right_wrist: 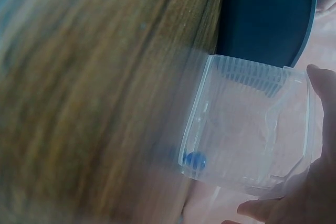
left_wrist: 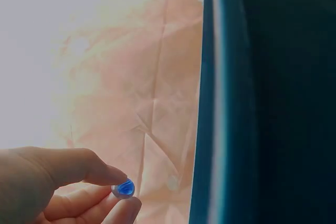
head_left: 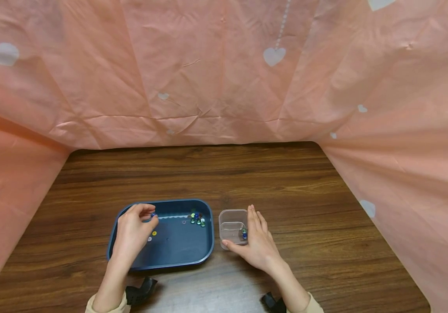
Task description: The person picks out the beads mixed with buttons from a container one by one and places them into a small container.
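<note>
Wood-grain table (head_left: pixel 286 174), its far corners rounded; pink cloth (head_left: pixel 208 87) with white hearts along the left, right and far edges. Nearest: black wrist mounts (head_left: pixel 142 292), one beside each forearm. Right hand (head_left: pixel 257 245): spread wide, thumb at the near-left corner of a clear box (head_left: pixel 229 239), fingers straight along its right side. Box: right of the tray, a narrow strip of table between their rims; small marbles (head_left: pixel 245 235) inside by its right wall. Tray (head_left: pixel 173 264): dark blue, left of the table's middle. On its floor: a yellow piece (head_left: pixel 154 233) and a white piece (head_left: pixel 149 239). Left hand (head_left: pixel 132 228): above the tray's left end, thumb and fingertips drawn together, pinching one blue marble (head_left: pixel 153 214). Marble cluster (head_left: pixel 198 221): far-right corner of the tray, bare floor on its near side. Beyond: a broad band of wood from tray rim to far table edge.
</note>
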`<state>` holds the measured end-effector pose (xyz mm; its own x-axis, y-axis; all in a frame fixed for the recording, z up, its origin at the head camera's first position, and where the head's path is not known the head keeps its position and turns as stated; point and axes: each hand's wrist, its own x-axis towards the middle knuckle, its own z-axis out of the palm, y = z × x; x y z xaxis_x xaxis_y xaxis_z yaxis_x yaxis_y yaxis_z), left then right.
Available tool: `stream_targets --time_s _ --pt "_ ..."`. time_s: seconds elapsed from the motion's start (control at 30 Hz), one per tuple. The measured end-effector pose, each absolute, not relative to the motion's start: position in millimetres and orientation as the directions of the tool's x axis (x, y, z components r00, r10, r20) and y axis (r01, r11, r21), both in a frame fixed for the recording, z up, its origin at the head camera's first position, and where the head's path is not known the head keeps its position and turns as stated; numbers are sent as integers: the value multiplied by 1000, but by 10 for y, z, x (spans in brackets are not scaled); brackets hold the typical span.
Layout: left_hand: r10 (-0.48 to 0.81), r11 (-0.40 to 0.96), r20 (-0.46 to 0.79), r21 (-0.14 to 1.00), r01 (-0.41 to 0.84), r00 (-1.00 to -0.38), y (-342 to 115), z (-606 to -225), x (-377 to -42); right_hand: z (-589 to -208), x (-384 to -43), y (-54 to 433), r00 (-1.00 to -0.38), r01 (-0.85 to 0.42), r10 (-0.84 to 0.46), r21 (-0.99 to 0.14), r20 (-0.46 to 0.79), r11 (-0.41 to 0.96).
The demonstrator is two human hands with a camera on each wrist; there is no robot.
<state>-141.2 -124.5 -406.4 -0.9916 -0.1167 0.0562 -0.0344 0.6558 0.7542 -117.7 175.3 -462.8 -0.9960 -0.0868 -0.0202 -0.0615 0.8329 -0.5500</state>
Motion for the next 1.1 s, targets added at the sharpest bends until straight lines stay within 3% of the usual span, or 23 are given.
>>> stream_targets --time_s 1.1 --pt "-69 602 140 796 71 -988 -995 -4021 -1452 -4631 -1174 1727 -995 -70 -94 -546 -16 835"
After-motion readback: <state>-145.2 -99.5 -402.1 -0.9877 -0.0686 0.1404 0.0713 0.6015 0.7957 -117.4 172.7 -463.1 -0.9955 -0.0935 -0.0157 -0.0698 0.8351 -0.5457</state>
